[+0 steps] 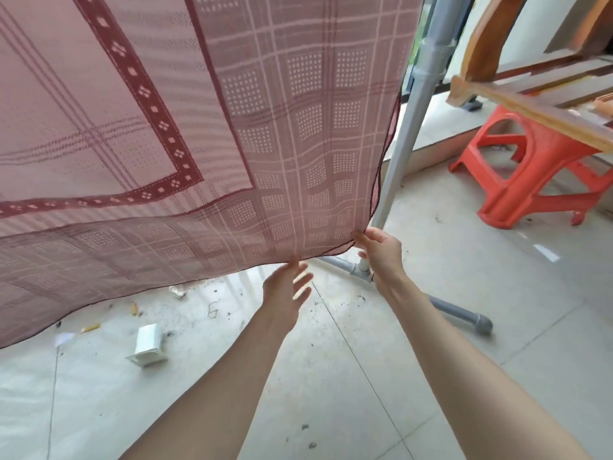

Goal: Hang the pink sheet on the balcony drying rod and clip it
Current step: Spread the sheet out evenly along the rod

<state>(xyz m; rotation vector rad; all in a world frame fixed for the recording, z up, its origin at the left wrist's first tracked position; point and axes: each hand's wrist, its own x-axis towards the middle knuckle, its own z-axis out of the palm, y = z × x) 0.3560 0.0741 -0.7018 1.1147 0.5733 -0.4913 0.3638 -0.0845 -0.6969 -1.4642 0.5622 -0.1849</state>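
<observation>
Fingers of the right hand [378,250] pinch the lower corner of the pink sheet [205,127]. Spread loosely, the left hand [287,287] touches its bottom hem, gripping nothing. Behind stands a grey rack pole [404,134].

Both bare forearms reach forward and up from the lower edge of the view, roughly parallel and a little apart. The left hand [288,287] is raised with its back toward the camera, fingers spread loosely and pointing upward; only its fingertips [293,261] reach the hem of the pink sheet [205,134], and whether they pinch it cannot be told. The right hand [379,249] sits higher and farther forward, wrist slightly bent, thumb and fingers closed together in a pinch on the sheet's lower corner edge.
</observation>
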